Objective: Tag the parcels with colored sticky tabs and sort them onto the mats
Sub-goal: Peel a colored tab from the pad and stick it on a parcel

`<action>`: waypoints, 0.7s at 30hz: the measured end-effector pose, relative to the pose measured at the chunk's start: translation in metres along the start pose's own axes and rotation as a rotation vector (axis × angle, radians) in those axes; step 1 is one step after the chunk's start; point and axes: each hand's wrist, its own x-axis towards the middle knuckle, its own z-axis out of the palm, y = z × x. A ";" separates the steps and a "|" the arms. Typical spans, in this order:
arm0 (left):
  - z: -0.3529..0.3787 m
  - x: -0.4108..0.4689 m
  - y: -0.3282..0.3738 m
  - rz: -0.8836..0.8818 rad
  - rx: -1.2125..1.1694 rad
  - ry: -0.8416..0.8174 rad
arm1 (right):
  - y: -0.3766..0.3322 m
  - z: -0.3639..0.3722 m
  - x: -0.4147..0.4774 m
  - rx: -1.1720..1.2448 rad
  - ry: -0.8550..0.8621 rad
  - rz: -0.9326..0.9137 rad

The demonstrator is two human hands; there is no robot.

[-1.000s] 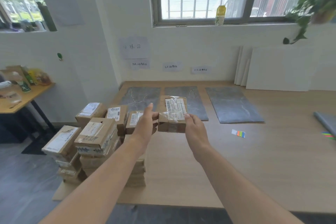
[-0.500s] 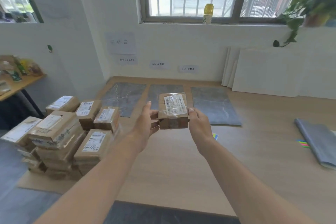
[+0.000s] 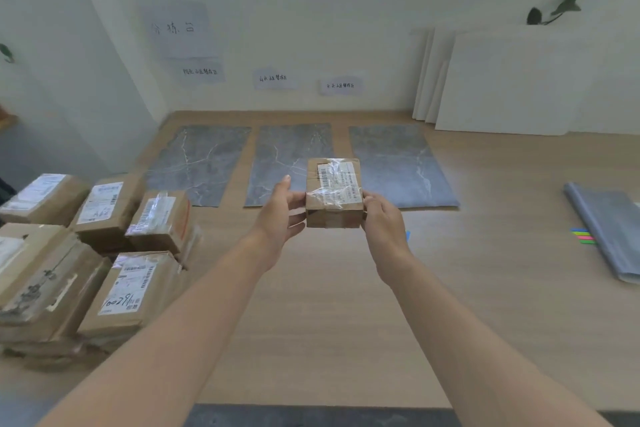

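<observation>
A stack of parcels (image 3: 114,246) sits at the bench's (image 3: 329,315) left edge. The left hand (image 3: 280,215) and right hand (image 3: 382,220) grip one box (image 3: 333,192) by its sides, above the bench before the middle mat (image 3: 287,156). Its label faces up, long axis pointing away. Sticky tabs (image 3: 583,236) lie far right.

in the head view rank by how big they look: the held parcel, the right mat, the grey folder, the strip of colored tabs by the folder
1. right mat
2. grey folder, cut off at the frame edge, so unsure against the mat
3. held parcel, nearer the camera
4. colored tabs
</observation>
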 end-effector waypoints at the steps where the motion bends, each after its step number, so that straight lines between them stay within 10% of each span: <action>1: -0.001 0.012 -0.004 -0.002 0.005 -0.013 | 0.003 0.004 0.008 0.002 0.005 0.004; 21: -0.012 0.165 -0.161 -0.284 -0.054 0.016 | 0.181 0.057 0.116 -0.015 -0.030 0.263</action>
